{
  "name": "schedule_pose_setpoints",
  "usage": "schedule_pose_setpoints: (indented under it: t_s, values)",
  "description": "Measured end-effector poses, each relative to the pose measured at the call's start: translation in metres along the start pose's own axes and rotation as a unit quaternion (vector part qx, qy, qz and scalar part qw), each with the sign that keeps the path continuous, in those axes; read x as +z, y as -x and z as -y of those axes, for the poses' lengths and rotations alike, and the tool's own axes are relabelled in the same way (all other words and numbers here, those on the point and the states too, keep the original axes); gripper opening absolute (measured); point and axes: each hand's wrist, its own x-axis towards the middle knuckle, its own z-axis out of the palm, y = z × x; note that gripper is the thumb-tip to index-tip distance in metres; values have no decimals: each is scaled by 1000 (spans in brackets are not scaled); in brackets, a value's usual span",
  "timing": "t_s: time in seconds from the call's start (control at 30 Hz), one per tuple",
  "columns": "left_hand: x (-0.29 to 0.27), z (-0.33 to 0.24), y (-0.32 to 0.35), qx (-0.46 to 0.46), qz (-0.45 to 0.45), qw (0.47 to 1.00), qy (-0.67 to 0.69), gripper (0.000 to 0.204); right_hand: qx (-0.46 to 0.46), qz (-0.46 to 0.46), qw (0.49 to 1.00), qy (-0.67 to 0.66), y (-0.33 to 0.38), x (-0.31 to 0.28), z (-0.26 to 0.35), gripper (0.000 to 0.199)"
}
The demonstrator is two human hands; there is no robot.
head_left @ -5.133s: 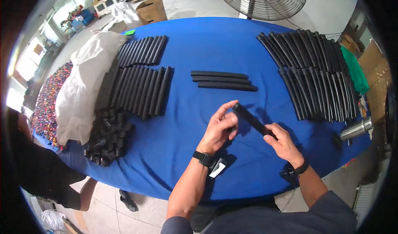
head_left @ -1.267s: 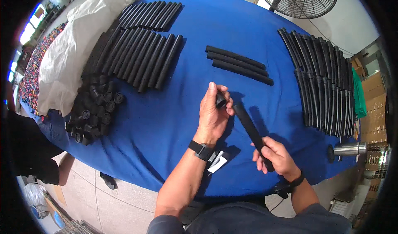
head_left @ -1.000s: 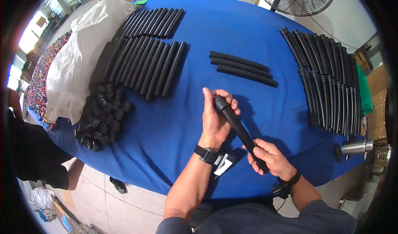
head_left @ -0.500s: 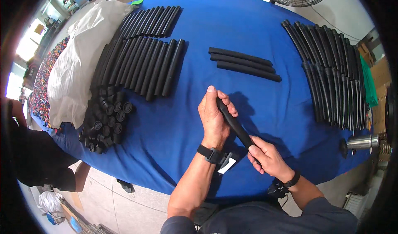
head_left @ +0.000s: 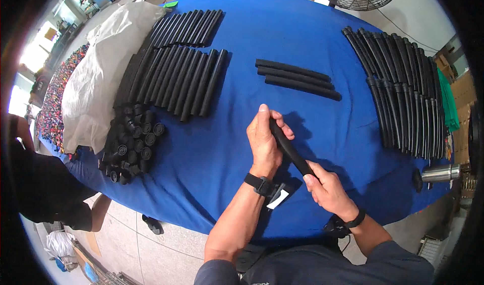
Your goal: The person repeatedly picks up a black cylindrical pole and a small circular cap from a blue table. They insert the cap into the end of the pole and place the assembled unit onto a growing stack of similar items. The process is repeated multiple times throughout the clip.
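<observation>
Head view | left hand (head_left: 264, 143) wraps the upper end of a black foam tube (head_left: 291, 151), right hand (head_left: 326, 186) grips its lower end, holding it slanted just above the blue tabletop (head_left: 212, 159) | three like tubes (head_left: 297, 78) lie side by side beyond, apparently sorted apart from the larger rows (head_left: 176, 73).

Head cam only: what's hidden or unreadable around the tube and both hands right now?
- Far end of the black tube: covered by the left hand in the head view; whether a cap sits on it cannot be told.
- Near end: buried in the right hand.
- White tag by the left wrist: too small to make out.
- Steel cylinder at the right: bent and cut by the fisheye rim.
</observation>
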Motion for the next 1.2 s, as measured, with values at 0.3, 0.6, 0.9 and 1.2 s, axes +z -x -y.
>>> schedule_pose_setpoints:
  t_s: [0.3,0.6,0.9,1.2]
  values:
    - [-4,-8,-4,-86,-5,984,156,63,165,132,938,-274,9,-19,5,38]
    - [-1,-6,3,-40,-66,991,113,54,87,61,992,-72,12,1,0,40]
    - [1,-9,4,-37,-71,992,93,52,28,45,998,-14,11,3,0,40]
    - [-8,-6,-1,-33,-49,991,119,56,-60,1,996,72,8,0,2,42]
